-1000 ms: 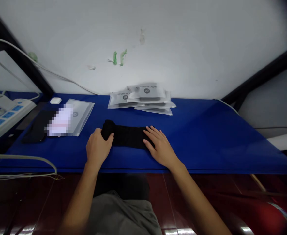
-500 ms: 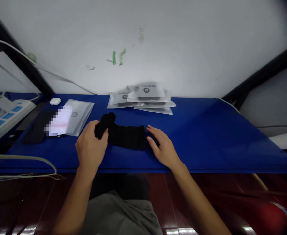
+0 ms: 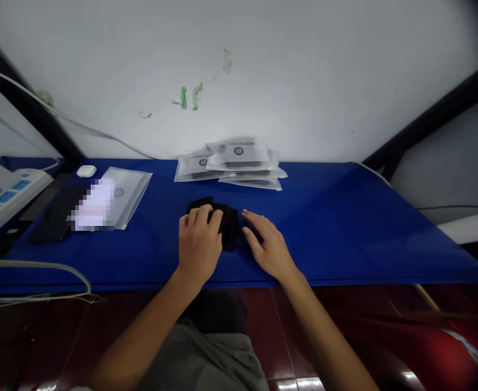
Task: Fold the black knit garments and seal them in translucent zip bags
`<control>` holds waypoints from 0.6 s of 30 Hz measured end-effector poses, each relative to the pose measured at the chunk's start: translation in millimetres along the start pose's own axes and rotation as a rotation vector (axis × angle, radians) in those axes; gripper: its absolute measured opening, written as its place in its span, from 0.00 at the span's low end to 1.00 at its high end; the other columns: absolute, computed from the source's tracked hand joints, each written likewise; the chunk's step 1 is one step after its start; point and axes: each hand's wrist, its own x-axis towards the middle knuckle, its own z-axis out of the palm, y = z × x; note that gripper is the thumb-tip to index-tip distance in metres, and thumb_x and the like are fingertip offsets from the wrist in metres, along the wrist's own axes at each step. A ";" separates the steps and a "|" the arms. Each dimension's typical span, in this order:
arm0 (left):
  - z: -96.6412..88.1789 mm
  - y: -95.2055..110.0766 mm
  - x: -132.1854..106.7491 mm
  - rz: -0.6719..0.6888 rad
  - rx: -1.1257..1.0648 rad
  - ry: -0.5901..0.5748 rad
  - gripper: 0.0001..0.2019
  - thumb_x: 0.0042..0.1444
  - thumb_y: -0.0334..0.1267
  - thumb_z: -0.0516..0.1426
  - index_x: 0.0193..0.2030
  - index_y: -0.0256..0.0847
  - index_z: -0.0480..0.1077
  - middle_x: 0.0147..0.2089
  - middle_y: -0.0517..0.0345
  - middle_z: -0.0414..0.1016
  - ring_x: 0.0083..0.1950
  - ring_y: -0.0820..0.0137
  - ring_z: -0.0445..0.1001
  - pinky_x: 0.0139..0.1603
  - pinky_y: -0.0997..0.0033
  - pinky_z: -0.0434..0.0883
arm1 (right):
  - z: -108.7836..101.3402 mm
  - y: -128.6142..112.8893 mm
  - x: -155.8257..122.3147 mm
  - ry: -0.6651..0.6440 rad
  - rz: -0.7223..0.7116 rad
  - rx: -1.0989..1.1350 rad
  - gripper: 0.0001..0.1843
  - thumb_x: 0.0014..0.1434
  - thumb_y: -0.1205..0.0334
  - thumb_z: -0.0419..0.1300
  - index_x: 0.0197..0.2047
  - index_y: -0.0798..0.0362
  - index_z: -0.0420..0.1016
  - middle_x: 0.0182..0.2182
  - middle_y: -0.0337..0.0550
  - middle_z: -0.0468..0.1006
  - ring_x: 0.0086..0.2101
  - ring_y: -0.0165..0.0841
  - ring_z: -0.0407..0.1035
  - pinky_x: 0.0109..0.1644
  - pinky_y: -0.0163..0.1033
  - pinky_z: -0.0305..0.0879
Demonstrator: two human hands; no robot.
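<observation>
A folded piece of black cloth (image 3: pixel 230 225), soft and sleeve-like, lies on the blue tabletop (image 3: pixel 337 228) in the middle of the head view. My left hand (image 3: pixel 199 239) is closed on its left part, fingers curled over the folded bulk, hiding much of it. Just off the cloth's right end rests my right hand (image 3: pixel 270 244), with fingers stretched out and thumb apart, holding nothing. Behind the cloth, several frosted zip bags (image 3: pixel 239 157) with dark contents are piled against the wall.
On the left lie another frosted bag (image 3: pixel 131 198), a phone with a lit, blurred screen (image 3: pixel 94 203), a dark flat object (image 3: pixel 54 217) and a small white case (image 3: pixel 86 171). A power strip (image 3: pixel 17 193) sits beyond them. A pale cable (image 3: pixel 43 264) crosses the front left.
My left hand has moved right, folding the cloth's left part over toward its right end, so the cloth is now shorter and thicker. My right hand has stayed almost still.
</observation>
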 end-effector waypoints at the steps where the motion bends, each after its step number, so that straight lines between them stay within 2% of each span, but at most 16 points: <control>1: 0.7 0.0 -2.3 0.045 -0.030 -0.093 0.14 0.56 0.30 0.56 0.49 0.40 0.70 0.50 0.48 0.74 0.52 0.57 0.70 0.52 0.53 0.65 | -0.8 -0.4 0.1 0.008 0.003 0.003 0.20 0.66 0.56 0.50 0.58 0.49 0.68 0.56 0.49 0.73 0.56 0.40 0.67 0.63 0.56 0.58; 3: -0.8 -2.2 -5.7 0.122 -0.121 -0.239 0.17 0.58 0.39 0.57 0.54 0.41 0.68 0.55 0.47 0.71 0.57 0.55 0.67 0.60 0.45 0.59 | -2.7 -1.6 0.5 0.036 0.011 0.012 0.20 0.66 0.56 0.50 0.58 0.49 0.68 0.56 0.49 0.74 0.56 0.40 0.67 0.63 0.55 0.59; 4: -2.7 -4.3 -6.1 0.136 -0.176 -0.271 0.18 0.59 0.42 0.56 0.55 0.42 0.68 0.57 0.47 0.71 0.59 0.55 0.65 0.63 0.43 0.56 | -3.6 -2.3 0.8 0.055 0.018 0.016 0.20 0.66 0.56 0.50 0.58 0.49 0.68 0.55 0.48 0.74 0.56 0.39 0.68 0.62 0.54 0.60; 8: -9.4 -14.3 2.3 0.023 -0.338 -0.256 0.20 0.65 0.45 0.47 0.61 0.44 0.63 0.63 0.51 0.66 0.65 0.63 0.61 0.68 0.51 0.52 | -5.7 -4.0 2.0 0.111 0.050 0.027 0.20 0.66 0.55 0.49 0.58 0.48 0.68 0.54 0.48 0.75 0.54 0.40 0.69 0.60 0.54 0.63; 10: -7.0 -18.0 8.7 -0.042 -0.317 -0.295 0.23 0.66 0.45 0.44 0.65 0.42 0.58 0.68 0.50 0.60 0.69 0.62 0.56 0.69 0.50 0.50 | -5.4 -4.0 2.0 0.109 0.055 0.027 0.20 0.66 0.54 0.49 0.58 0.48 0.69 0.54 0.48 0.75 0.54 0.40 0.69 0.60 0.53 0.64; 13: 5.3 -20.3 13.9 -0.082 -0.213 -0.439 0.27 0.66 0.48 0.44 0.68 0.38 0.53 0.72 0.46 0.51 0.72 0.55 0.47 0.69 0.44 0.48 | -4.5 -3.6 1.7 0.081 0.052 0.032 0.20 0.66 0.54 0.49 0.58 0.49 0.69 0.54 0.49 0.75 0.55 0.40 0.68 0.59 0.53 0.65; 15: 15.3 -20.3 13.6 -0.079 -0.161 -0.518 0.29 0.66 0.49 0.43 0.69 0.35 0.52 0.72 0.43 0.49 0.72 0.53 0.45 0.69 0.43 0.47 | -3.9 -3.0 1.5 0.065 0.047 0.035 0.20 0.66 0.54 0.49 0.58 0.49 0.69 0.55 0.49 0.74 0.55 0.40 0.68 0.59 0.52 0.65; 18: 25.5 -19.4 10.7 -0.071 -0.112 -0.558 0.30 0.66 0.50 0.41 0.68 0.33 0.53 0.71 0.42 0.50 0.72 0.52 0.46 0.70 0.44 0.45 | -2.9 -2.3 1.4 0.055 0.036 0.037 0.20 0.66 0.54 0.50 0.57 0.51 0.69 0.54 0.49 0.74 0.55 0.40 0.68 0.59 0.52 0.65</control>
